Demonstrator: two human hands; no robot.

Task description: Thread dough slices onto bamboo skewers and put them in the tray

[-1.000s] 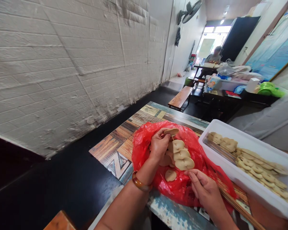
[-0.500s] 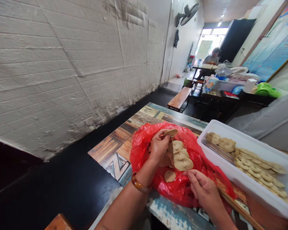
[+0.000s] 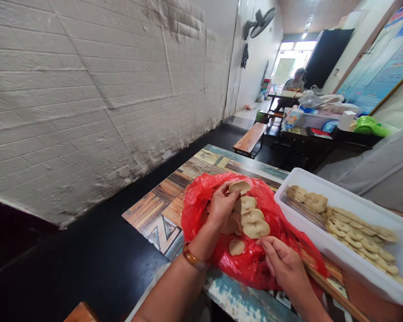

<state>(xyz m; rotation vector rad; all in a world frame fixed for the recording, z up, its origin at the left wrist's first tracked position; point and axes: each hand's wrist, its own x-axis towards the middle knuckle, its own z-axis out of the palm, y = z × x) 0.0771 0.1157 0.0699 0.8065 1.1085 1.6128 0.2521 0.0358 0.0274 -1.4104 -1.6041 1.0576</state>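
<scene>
Pinched in my left hand (image 3: 220, 205) is a round, flat beige slice (image 3: 241, 187); its exact food kind I cannot tell. My right hand (image 3: 282, 258) is closed on the lower end of a thin skewer, most of which is hidden. Several similar slices (image 3: 256, 229) are threaded along that skewer, between my two hands. The slice in my left hand is at the skewer's upper end; whether the tip goes through it is unclear. Beneath lies a red plastic bag (image 3: 201, 192) with a loose slice (image 3: 237, 247) and others partly hidden by the skewered ones.
At the right stands a white plastic tub (image 3: 322, 259) with several loaded skewers (image 3: 359, 232). Bare wooden sticks (image 3: 332, 290) lie between it and my right forearm. The patterned table (image 3: 161, 201) ends at the left. Beyond are a bench (image 3: 250, 137) and a seated person (image 3: 293, 82).
The slice in my left hand has tilted and shows more of its flat face. Both hands stay in nearly the same place, and the view has shifted slightly.
</scene>
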